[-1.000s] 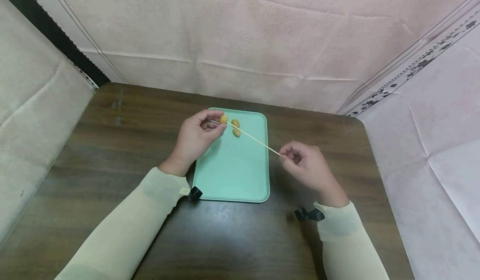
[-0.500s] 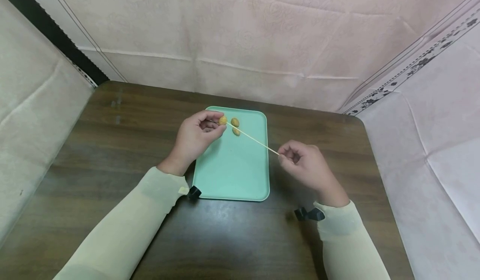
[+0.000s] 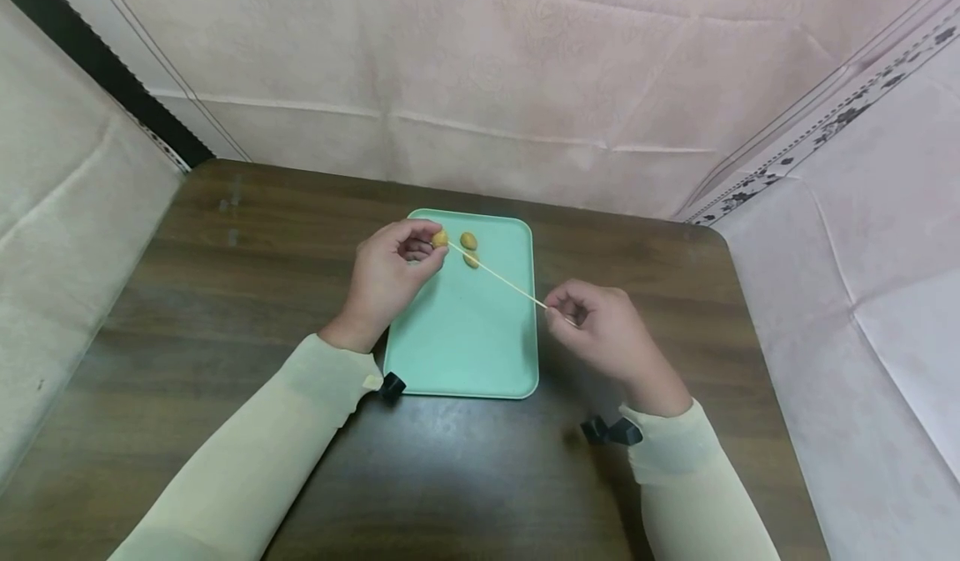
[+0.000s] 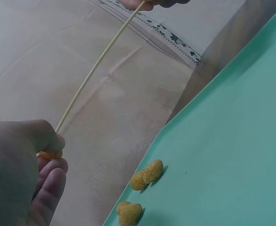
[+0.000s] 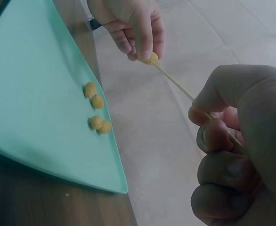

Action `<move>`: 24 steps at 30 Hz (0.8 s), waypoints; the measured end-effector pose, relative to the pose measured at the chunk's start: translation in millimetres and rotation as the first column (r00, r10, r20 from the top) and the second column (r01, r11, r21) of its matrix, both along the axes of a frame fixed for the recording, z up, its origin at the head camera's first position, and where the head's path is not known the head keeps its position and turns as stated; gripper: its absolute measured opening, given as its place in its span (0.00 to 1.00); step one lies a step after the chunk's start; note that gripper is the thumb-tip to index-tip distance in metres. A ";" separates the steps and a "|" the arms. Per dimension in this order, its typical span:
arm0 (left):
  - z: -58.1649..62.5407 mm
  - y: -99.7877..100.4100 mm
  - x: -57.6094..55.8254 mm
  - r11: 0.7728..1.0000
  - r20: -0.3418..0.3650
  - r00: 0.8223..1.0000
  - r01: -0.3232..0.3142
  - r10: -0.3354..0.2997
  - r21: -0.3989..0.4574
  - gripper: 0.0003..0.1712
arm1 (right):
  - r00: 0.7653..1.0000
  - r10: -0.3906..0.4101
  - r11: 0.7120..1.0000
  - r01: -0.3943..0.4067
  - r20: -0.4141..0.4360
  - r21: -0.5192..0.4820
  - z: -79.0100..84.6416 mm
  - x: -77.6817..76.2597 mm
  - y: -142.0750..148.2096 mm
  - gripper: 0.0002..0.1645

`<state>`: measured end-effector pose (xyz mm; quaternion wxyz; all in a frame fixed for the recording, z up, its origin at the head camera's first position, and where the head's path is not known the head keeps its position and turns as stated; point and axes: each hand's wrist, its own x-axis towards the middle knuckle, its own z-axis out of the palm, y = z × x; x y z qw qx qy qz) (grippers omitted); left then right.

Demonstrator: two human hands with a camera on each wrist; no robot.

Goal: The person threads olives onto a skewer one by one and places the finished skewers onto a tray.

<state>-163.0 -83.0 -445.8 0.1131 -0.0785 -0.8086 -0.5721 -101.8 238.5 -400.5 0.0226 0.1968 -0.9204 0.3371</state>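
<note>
My left hand [image 3: 386, 273], above the tray's far left part, pinches a yellow-brown peanut [image 3: 440, 238] between thumb and fingertips. A thin pale skewer [image 3: 502, 278] runs from that peanut down to my right hand [image 3: 603, 332], which grips it between thumb and fingers just right of the tray. In the right wrist view the skewer [image 5: 174, 82] meets the held peanut [image 5: 152, 59]; how deep it goes is hidden. Two more peanuts, one farther [image 3: 468, 241] and one nearer [image 3: 471, 259], lie on the tray; both look two-lobed in the left wrist view.
A mint-green tray [image 3: 465, 344] with a raised rim lies on the dark wooden table [image 3: 225, 361]. Pale cloth [image 3: 525, 69] hangs behind the table and along both sides. A black device [image 3: 392, 388] sits at my left cuff, and another [image 3: 611, 431] at my right.
My right hand has shifted slightly left, nearer the left hand, and a bit of skewer now shows behind its fingertips. The left hand still holds the peanut. The tray's peanuts stay put.
</note>
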 end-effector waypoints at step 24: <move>0.5 13.7 9.4 0.998 -0.161 0.987 -0.031 0.021 -0.062 0.14 | 0.996 0.013 0.997 -0.020 -0.089 -0.072 0.5 -1.8 -22.7 0.04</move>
